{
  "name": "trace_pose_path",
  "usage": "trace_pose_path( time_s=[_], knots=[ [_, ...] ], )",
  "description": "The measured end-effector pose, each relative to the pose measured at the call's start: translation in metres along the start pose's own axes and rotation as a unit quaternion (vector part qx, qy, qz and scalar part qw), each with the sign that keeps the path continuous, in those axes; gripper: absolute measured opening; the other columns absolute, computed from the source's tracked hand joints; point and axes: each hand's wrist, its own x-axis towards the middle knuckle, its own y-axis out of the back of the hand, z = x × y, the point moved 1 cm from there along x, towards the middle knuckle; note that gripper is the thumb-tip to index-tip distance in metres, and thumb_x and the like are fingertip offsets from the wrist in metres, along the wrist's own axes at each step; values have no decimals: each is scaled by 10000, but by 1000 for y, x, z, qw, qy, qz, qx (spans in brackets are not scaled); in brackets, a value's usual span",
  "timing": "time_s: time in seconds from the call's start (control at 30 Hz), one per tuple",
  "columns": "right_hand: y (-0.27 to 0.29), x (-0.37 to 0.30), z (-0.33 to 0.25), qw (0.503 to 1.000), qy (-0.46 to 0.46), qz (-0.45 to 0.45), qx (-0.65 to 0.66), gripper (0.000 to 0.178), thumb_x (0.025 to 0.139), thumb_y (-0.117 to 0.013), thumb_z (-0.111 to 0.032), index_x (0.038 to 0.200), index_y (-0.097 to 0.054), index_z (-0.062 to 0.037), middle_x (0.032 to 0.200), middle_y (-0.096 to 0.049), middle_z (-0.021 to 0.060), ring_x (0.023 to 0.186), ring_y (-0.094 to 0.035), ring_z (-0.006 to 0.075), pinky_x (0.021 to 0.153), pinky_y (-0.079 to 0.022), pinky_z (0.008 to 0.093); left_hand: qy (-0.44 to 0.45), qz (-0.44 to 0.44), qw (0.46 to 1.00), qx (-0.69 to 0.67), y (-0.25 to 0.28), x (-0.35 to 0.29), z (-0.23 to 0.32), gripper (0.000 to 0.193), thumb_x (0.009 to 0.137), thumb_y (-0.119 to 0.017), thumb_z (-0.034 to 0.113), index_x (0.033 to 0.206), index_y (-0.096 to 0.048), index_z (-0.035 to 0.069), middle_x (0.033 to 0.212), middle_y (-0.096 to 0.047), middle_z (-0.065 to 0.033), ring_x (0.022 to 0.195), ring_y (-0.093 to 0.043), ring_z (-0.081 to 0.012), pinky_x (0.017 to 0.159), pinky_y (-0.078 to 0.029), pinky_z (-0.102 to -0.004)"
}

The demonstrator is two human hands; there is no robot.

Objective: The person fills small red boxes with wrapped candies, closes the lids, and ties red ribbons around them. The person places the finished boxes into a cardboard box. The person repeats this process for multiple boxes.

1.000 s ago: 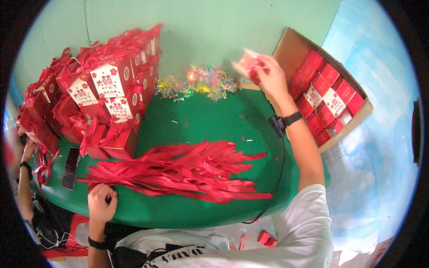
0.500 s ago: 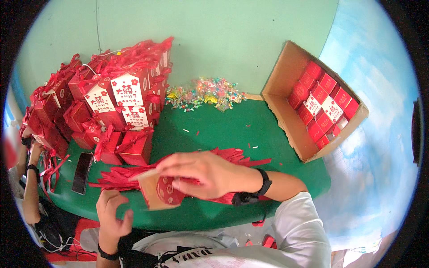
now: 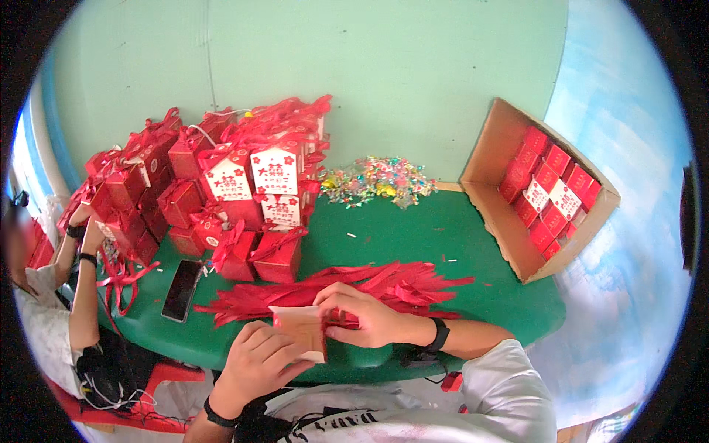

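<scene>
A small open gift box [image 3: 303,334], tan inside and red outside, is held above the near edge of the green table. My left hand [image 3: 262,363] has its fingers on the box's lower left side. The fingers of my right hand [image 3: 360,317] are bent round its upper right edge, and a little red shows under them. Just beyond the box lies a loose heap of red ribbons [image 3: 406,284]. The fingertips under the box are hidden.
Red gift boxes [image 3: 229,181] with ribbons are stacked at the left. A phone [image 3: 182,290] lies near them. Wrapped candies [image 3: 380,181] are heaped at the back. A cardboard carton [image 3: 480,184] holding small red packs stands at the right. Another person's hand [image 3: 90,235] works far left.
My left hand has come to the box and taken hold of its left side. My right hand has shifted to the box's right edge. The whole view has moved a little.
</scene>
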Motion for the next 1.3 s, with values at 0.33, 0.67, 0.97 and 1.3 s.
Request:
trace_pose_path(
  time_s=[0.33, 0.67, 0.97, 1.3],
  knots=[
    [-3, -5, 4, 990, 107, -12, -88, 423, 777, -848, -124, 1143, -638, -154, 1286, -624, 90, 1068, -688, 312, 818, -614, 430, -13, 12, 1000, 10, 6, -4, -5, 385, 666, -950, 310, 925, -701, 171, 971, -667, 6, 975, -669, -217, 858, -516, -420],
    [3, -6, 4, 989, 117, 20, -88, 253, 767, -802, -54, 951, -645, -127, 1032, -669, 76, 941, -697, 295, 739, -582, 401, 52, -39, 998, 11, 33, -7, -2, 230, 799, -858, 271, 918, -727, 124, 912, -681, -38, 863, -647, -276, 763, -489, -419],
    [-10, -5, 10, 992, 120, -21, 18, 146, 878, -726, -160, 926, -614, -78, 957, -641, 108, 879, -679, 328, 752, -558, 437, 226, -25, 970, 89, 26, -9, -11, 139, 862, -797, 212, 885, -791, 76, 904, -711, -124, 823, -663, -351, 772, -528, -459],
    [-9, -15, 4, 999, -37, -21, -14, 490, 949, -694, -216, 1418, -628, -88, 946, -578, 101, 762, -632, 250, 694, -533, 377, 254, -97, 949, -162, 21, -5, -12, 751, 828, -827, 142, 1527, -563, 59, 1376, -653, -221, 1126, -703, -355, 983, -567, -397]
  ],
)
